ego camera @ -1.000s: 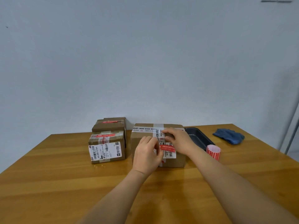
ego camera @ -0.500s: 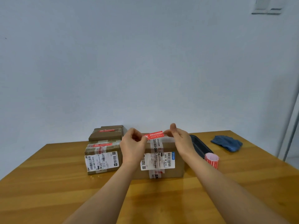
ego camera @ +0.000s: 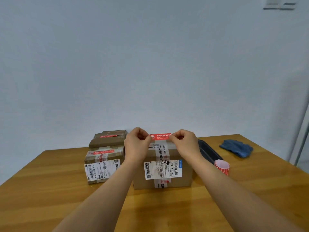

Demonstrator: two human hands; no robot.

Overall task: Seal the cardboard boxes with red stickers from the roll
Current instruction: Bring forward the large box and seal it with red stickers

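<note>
At centre frame we hold a red rectangular sticker with white print (ego camera: pixel 160 136) stretched level, our left hand (ego camera: pixel 137 146) pinching its left end, our right hand (ego camera: pixel 184 144) pinching its right end, other fingers curled. It sits over the top back edge of the big brown cardboard box with white printed tape and a shipping label (ego camera: pixel 163 168); contact with the box we can't tell. Left of centre, two smaller brown cardboard boxes: near one (ego camera: pixel 104 162) and far one (ego camera: pixel 108 138), each with a red sticker on top. Right of the big box, the red sticker roll (ego camera: pixel 222 167) stands on the wooden table (ego camera: pixel 50 190), beside a dark rectangular tray (ego camera: pixel 208 151). Far right, a crumpled blue cloth (ego camera: pixel 237 148).
</note>
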